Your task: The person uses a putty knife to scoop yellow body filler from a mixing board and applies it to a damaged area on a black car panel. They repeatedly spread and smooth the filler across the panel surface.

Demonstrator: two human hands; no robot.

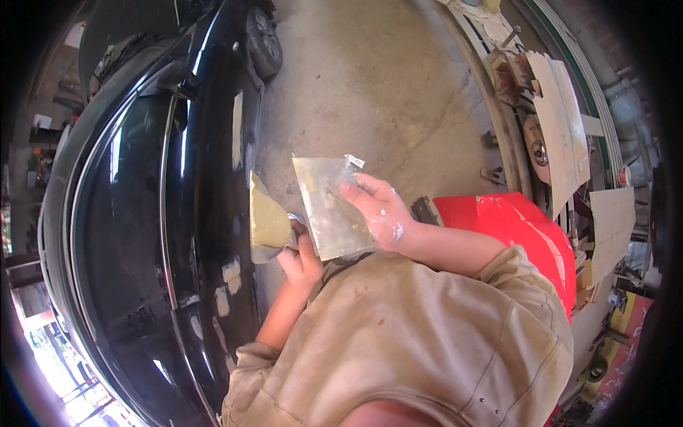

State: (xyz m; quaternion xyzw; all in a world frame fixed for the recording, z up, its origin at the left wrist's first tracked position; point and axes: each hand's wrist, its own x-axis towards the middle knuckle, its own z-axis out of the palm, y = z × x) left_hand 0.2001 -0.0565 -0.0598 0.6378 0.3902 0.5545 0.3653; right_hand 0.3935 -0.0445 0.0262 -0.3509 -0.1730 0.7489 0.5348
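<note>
Yellow body filler lies heaped on a flat mixing plate, which my left hand grips at its right side. The fingers of that hand are partly hidden behind the plate. My right hand, marked with white smears, pinches a greyish, see-through rectangular sheet between thumb and fingers. Filler smudges show on the sheet, and a small torn white bit is at its top corner. Both things are held up in front of my body, close beside each other, with the black car to their left.
Pale filler patches mark the car's side. A car wheel stands at the far left over a stained concrete floor. On the right are a red body panel, cardboard sheets and a long rail.
</note>
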